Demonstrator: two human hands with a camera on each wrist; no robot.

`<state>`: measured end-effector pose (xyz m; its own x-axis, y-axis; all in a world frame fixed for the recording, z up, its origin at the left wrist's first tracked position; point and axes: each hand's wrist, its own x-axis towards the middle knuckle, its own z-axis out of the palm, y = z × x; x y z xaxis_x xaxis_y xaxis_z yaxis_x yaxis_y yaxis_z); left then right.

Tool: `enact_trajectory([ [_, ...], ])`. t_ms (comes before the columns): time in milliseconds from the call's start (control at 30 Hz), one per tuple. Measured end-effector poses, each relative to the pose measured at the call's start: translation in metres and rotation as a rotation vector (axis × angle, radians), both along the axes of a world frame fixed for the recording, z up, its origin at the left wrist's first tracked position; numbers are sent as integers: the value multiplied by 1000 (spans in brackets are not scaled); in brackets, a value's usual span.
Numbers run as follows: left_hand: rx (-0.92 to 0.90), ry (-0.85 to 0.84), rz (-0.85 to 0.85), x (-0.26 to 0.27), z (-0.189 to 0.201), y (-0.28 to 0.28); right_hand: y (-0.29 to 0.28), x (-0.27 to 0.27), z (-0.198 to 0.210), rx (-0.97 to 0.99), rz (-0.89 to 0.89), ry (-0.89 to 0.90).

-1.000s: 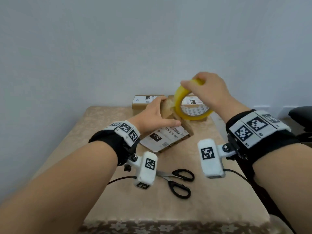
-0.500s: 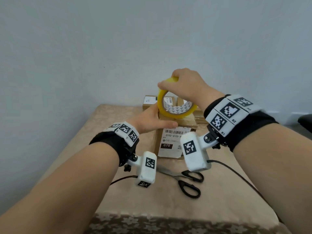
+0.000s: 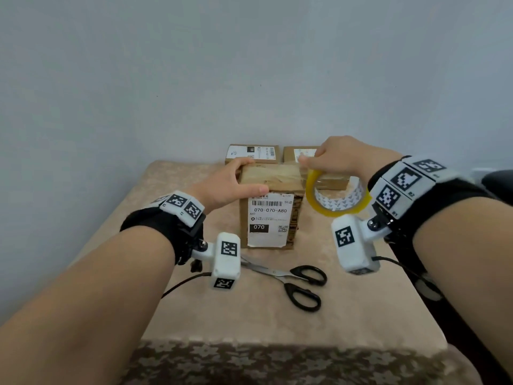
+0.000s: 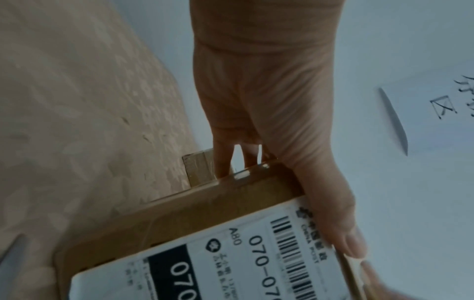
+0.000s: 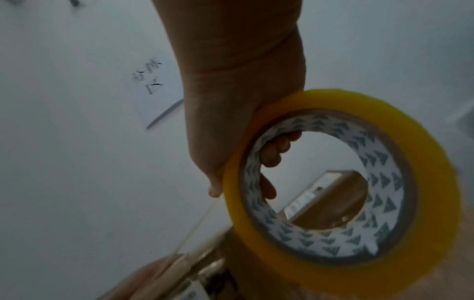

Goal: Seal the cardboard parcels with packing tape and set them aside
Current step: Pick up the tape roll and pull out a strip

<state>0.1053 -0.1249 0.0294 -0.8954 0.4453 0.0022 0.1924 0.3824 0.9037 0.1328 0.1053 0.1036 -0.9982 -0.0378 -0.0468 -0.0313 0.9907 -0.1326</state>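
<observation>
Nearest, low in the middle of the head view, black-handled scissors [image 3: 294, 282] lie flat on the beige tablecloth [image 3: 347, 329], untouched and ready for the cut. Just above them, at the frame's centre, the parcel [image 3: 270, 218] stands upright with its white label facing the camera. The left hand [image 3: 230, 184] clamps its top left corner, thumb along the front edge and fingers over the back (a sound hold, since the stiff corners take pressure better than the flaps, I judge). It looks light enough to tip if the tape drags. Right of centre, the right hand [image 3: 344, 159] grips the yellow tape roll [image 3: 337, 194] with fingers hooked through its core; a clear strip seems to run from it toward the parcel's top. Farther up the frame, two more parcels [image 3: 252, 153] sit against the wall.
</observation>
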Motion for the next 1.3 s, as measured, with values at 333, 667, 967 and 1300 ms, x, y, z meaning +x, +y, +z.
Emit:
enact_trajectory([
  [333, -72, 30, -44, 4, 0, -2, 1, -3, -34, -170, -56, -115],
  [667, -833, 698, -206, 30, 17, 62, -13, 5, -32, -112, -66, -76],
  [967, -933, 637, -135, 35, 29, 38, -24, 26, -33, -135, -121, -28],
  [1300, -803, 443, 27, 36, 15, 26, -21, 43, -42, -359, -132, 38],
])
